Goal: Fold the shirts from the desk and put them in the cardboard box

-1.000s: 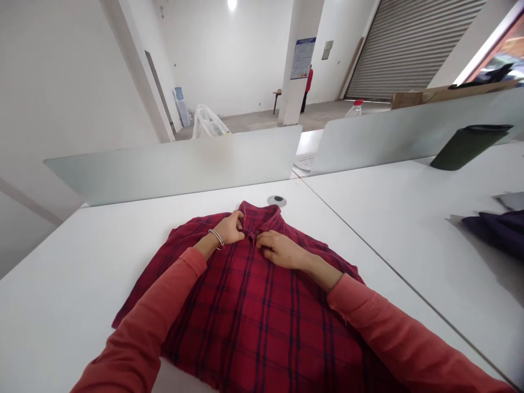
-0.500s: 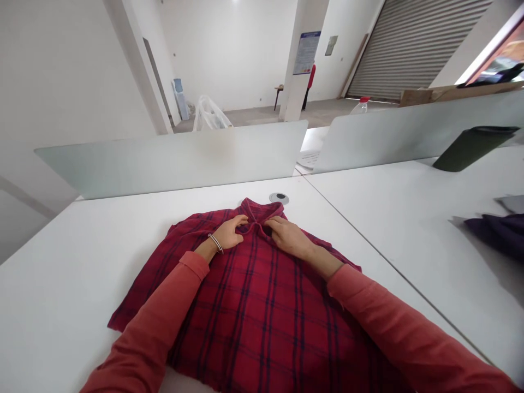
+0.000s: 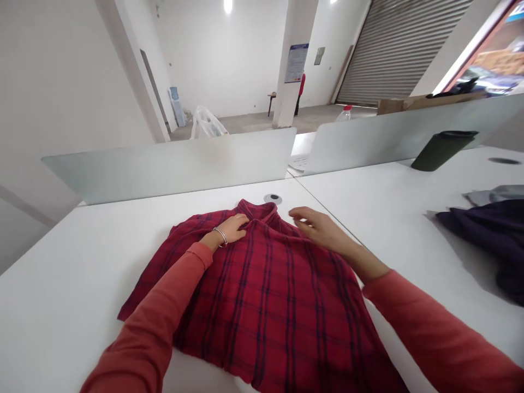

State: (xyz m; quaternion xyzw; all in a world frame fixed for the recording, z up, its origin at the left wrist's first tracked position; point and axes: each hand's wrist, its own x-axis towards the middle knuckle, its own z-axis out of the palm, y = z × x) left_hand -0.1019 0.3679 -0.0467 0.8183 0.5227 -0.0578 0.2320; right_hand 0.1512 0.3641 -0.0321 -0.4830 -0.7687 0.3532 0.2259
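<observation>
A red plaid flannel shirt (image 3: pixel 262 305) lies buttoned and face up on the white table (image 3: pixel 61 273), its collar (image 3: pixel 257 211) pointing away from me. My left hand (image 3: pixel 229 229), with a thin silver bangle at the wrist, rests on the shirt's front beside the collar, its fingers curled on the cloth at the placket. My right hand (image 3: pixel 317 226) is raised just right of the collar, fingers loosely apart, touching nothing that I can see. Both forearms are in coral-red sleeves.
A frosted glass divider (image 3: pixel 164 166) stands beyond the table, with a round cable grommet (image 3: pixel 272 198) just before it. To the right are a dark green cup (image 3: pixel 442 150), a dark purple garment (image 3: pixel 478 224) and a grey cloth (image 3: pixel 491 194).
My right hand has let go of the collar and moved to the right, away from the shirt's centre. My left hand stays near the collar. The view has shifted slightly.
</observation>
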